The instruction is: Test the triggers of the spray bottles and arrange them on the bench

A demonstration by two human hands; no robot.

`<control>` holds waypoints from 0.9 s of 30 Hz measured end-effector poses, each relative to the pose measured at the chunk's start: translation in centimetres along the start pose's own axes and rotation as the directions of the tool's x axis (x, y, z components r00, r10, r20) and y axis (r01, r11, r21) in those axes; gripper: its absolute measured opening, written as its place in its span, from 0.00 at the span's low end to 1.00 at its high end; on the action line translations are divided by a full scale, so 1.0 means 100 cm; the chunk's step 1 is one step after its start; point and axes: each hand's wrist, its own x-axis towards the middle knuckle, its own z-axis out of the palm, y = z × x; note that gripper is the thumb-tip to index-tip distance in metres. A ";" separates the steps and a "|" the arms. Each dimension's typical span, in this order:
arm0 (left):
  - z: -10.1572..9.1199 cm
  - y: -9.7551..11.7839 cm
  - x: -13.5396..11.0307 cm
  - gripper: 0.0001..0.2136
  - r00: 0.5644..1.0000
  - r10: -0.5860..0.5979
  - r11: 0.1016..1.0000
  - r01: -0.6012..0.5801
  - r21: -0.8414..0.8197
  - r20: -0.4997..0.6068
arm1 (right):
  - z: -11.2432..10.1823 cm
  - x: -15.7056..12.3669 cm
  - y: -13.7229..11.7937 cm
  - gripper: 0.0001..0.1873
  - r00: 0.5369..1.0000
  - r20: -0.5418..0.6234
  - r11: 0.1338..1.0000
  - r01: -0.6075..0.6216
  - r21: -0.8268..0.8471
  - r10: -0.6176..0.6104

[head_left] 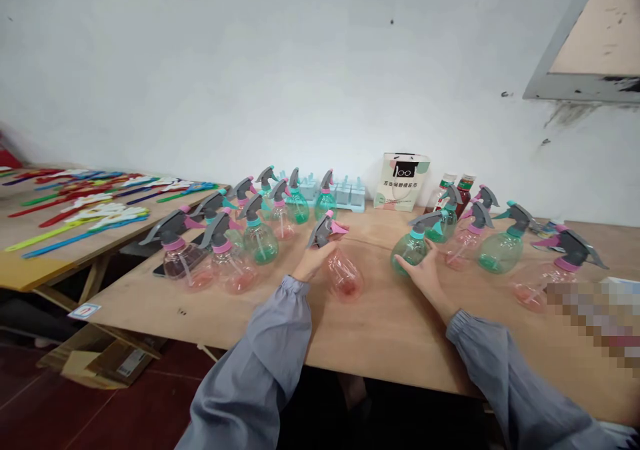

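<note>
My left hand point(311, 261) is closed around the neck of a pink spray bottle point(342, 271) with a grey and pink trigger head, held tilted just above the wooden table point(380, 330). Against the base of a green spray bottle point(412, 245) that stands upright on the table, my right hand point(426, 271) rests with its fingers spread. Both arms wear grey sleeves.
Several pink and green spray bottles stand in a group at the left point(235, 237) and another at the right point(495, 237). A white carton point(401, 181), light blue trays point(345, 193) and two dark bottles point(463, 190) line the wall. Coloured plastic sticks point(85, 203) cover the left table.
</note>
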 end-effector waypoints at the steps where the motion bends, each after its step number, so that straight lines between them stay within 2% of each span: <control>1: 0.001 0.002 -0.001 0.24 1.000 -0.025 0.999 0.026 -0.037 0.013 | 0.005 0.001 -0.001 0.55 1.000 0.000 1.000 -0.011 0.021 0.011; 5: 0.003 0.008 -0.004 0.20 0.992 -0.126 0.979 0.129 -0.156 0.030 | 0.014 0.001 -0.002 0.53 1.000 0.009 0.998 -0.030 0.063 0.029; 7: 0.003 0.009 -0.005 0.16 0.989 -0.147 0.973 0.139 -0.183 -0.029 | 0.013 0.000 -0.002 0.53 0.999 0.024 0.997 -0.035 0.068 0.033; 11: 0.002 0.009 -0.005 0.09 0.977 -0.110 0.985 0.082 -0.154 -0.181 | 0.009 -0.002 -0.002 0.53 0.996 0.074 0.996 -0.058 0.072 0.053; 13: 0.003 0.011 -0.005 0.08 0.979 -0.114 0.985 0.089 -0.151 -0.167 | 0.008 -0.002 -0.002 0.53 0.995 0.082 0.995 -0.065 0.072 0.059; 16: 0.005 0.012 -0.006 0.10 0.986 -0.150 0.972 0.135 -0.191 -0.067 | 0.008 -0.003 -0.002 0.53 0.994 0.080 0.995 -0.075 0.071 0.069; 18: 0.006 0.011 -0.006 0.11 0.990 -0.135 0.974 0.126 -0.189 -0.037 | 0.008 -0.004 -0.003 0.53 0.993 0.089 0.993 -0.087 0.079 0.080; 23: 0.003 0.006 -0.004 0.06 0.989 -0.028 0.995 0.014 -0.098 -0.145 | 0.008 -0.008 -0.005 0.55 0.988 0.115 0.989 -0.118 0.090 0.107; 27: 0.005 0.007 -0.004 0.12 0.993 -0.041 0.996 0.031 -0.083 -0.113 | 0.007 -0.009 -0.006 0.54 0.990 0.118 0.991 -0.089 0.103 0.077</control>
